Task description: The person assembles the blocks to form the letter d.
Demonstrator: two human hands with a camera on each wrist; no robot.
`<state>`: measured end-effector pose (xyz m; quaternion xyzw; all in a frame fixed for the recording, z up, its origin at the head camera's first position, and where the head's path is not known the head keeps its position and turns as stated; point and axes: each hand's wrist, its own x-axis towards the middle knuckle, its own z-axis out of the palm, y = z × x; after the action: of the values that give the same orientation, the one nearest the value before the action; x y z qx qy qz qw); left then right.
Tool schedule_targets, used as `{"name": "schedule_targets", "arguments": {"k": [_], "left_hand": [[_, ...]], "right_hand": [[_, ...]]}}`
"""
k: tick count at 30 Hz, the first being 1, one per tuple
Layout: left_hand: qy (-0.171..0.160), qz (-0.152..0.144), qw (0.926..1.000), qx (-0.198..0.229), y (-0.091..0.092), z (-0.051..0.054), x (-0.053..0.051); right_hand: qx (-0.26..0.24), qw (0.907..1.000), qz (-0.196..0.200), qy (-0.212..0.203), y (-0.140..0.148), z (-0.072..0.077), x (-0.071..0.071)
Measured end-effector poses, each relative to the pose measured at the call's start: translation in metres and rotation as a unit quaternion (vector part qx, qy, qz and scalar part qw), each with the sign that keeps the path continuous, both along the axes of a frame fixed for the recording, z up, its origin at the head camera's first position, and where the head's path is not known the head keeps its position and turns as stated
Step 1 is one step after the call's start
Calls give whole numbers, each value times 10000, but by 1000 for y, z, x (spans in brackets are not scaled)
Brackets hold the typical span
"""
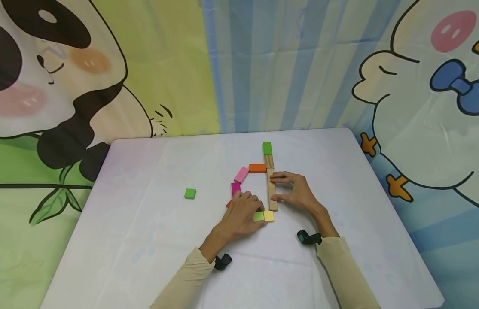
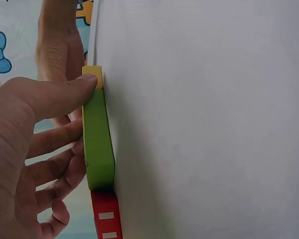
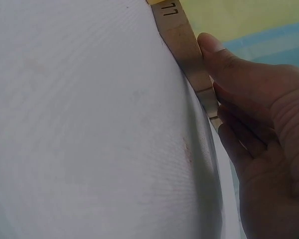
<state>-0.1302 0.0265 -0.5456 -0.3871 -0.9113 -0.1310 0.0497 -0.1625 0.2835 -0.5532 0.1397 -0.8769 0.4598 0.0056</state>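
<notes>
My left hand [image 1: 241, 214] reaches over a light green block [image 1: 258, 216], its thumb on the near side by a yellow block [image 1: 269, 216] and its fingers behind. In the left wrist view, the green block [image 2: 98, 139] ends against a red block [image 2: 107, 214]. Along the right side of a row of wooden blocks [image 1: 272, 191], my right hand [image 1: 301, 193] rests its thumb and fingertips. The right wrist view has the thumb against a wooden block [image 3: 182, 42] with dark marks. The left hand partly hides the red block in the head view.
A green block [image 1: 267, 148] tops the wooden row. Orange [image 1: 257, 168], pink [image 1: 241, 174] and magenta [image 1: 235, 188] blocks curve left from it. Another green block [image 1: 190, 193] lies apart on the white table [image 1: 146, 240]. A printed curtain [image 1: 282, 64] hangs behind.
</notes>
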Motion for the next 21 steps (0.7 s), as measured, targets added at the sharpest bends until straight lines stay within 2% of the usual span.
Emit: {"name": "schedule_targets", "arguments": {"k": [9, 21], "left_hand": [[-121, -134, 9998, -11, -2, 3, -3], [-142, -109, 9998, -124, -2, 3, -6]], "right_hand": [[-1, 10000, -17, -45, 1, -2, -1], [-57, 10000, 3, -1, 1, -4, -1]]}}
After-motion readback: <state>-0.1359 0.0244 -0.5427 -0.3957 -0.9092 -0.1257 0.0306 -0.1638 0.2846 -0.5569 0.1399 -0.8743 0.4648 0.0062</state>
